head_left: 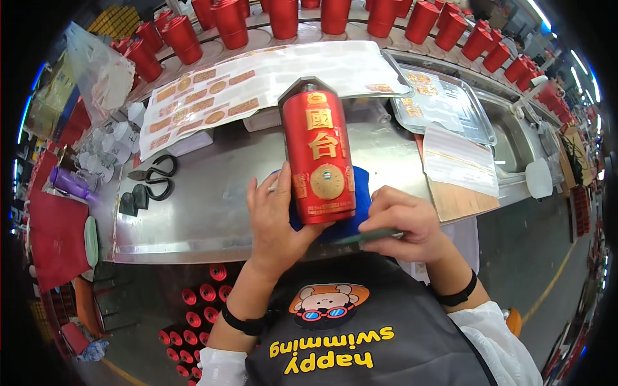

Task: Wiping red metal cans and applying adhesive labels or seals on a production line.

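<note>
Head view: the left hand (pixel 270 219) grasps a red, gold-lettered bottle (pixel 320 151), its fingers along the bottle's near side and its thumb by the base. Just right of that hand, the right hand (pixel 409 222) is curled around a flat green tool (pixel 354 238). A blue pad (pixel 362 186) lies between both hands, partly behind the bottle; black-handled scissors (pixel 166 168) rest on the surface (pixel 219 212) left of the left hand. The glossy bottle looks stiff, smooth, probably weighty and perhaps breakable; its lower body, clear of the gold lettering, seems the safest hold.
</note>
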{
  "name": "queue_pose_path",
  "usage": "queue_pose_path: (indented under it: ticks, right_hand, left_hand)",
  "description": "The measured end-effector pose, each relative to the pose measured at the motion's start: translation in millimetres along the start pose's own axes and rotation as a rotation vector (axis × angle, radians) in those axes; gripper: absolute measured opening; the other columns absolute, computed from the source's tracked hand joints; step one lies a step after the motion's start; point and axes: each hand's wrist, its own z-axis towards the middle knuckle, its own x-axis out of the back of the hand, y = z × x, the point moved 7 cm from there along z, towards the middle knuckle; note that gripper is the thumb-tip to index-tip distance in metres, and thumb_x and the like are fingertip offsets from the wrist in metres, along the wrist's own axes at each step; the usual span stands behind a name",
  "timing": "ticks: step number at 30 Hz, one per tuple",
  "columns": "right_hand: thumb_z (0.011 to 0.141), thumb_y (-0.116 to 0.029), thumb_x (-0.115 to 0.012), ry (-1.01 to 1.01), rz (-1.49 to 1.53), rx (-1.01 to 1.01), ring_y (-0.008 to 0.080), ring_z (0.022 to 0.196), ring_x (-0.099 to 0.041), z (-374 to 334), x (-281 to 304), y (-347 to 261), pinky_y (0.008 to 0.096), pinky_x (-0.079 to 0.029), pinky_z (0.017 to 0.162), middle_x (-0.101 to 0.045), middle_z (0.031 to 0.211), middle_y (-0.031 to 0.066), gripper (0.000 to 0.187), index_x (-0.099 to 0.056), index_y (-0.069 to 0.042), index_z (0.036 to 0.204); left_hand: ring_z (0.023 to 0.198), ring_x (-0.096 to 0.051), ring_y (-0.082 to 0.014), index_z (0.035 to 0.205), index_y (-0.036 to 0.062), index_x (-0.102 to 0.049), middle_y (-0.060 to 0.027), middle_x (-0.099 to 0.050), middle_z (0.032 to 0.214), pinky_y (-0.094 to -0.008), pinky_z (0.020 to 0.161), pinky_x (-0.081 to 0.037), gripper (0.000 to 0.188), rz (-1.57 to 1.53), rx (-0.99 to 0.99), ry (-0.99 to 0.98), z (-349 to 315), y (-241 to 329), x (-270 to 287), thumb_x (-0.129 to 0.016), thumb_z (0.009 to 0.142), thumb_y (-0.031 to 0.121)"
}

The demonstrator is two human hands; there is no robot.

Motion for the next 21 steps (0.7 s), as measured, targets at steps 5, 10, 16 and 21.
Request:
queue_pose_path:
  ticks: [5,10,16,21]
  right_hand:
    - [0.080,-0.009,-0.071,0.254,0.073,-0.300,0.0121,0.066,-0.057,-1,7,31,0.0261,-0.044,0.059,-0.061,0.079,0.0070,0.013,-0.066,-0.002,0.090]
    - [0.086,-0.016,-0.068,0.340,0.089,-0.502,0.0093,0.066,-0.056,-13,1,47,0.0248,-0.045,0.059,-0.063,0.076,0.0056,0.019,-0.061,0.000,0.094]
    - [0.087,-0.016,-0.067,0.326,0.060,-0.476,0.0090,0.067,-0.057,-11,0,48,0.0247,-0.046,0.061,-0.063,0.076,0.0045,0.020,-0.060,0.000,0.096]
    - [0.087,-0.016,-0.067,0.309,0.049,-0.474,0.0092,0.068,-0.058,-10,2,47,0.0251,-0.046,0.061,-0.064,0.077,0.0056,0.019,-0.060,0.000,0.097]
  left_hand:
    - [0.122,-0.044,-0.0397,0.139,-0.0056,-0.037,-0.0200,-0.054,0.127,-0.0578,0.108,-0.020,0.089,-0.021,0.001,0.123,0,15,10,-0.074,0.076,0.045]
    - [0.126,-0.043,-0.0361,0.134,-0.0019,-0.047,-0.0200,-0.056,0.124,-0.0548,0.112,-0.017,0.066,0.078,-0.219,0.148,-13,43,16,-0.069,0.082,0.033]
    - [0.122,-0.048,-0.0351,0.134,-0.0058,-0.045,-0.0194,-0.059,0.121,-0.0545,0.112,-0.018,0.064,0.116,-0.226,0.147,-10,37,13,-0.067,0.084,0.029]
    - [0.124,-0.046,-0.0348,0.138,-0.0059,-0.039,-0.0188,-0.055,0.128,-0.0547,0.111,-0.018,0.073,0.145,-0.215,0.104,0,36,16,-0.069,0.083,0.032]
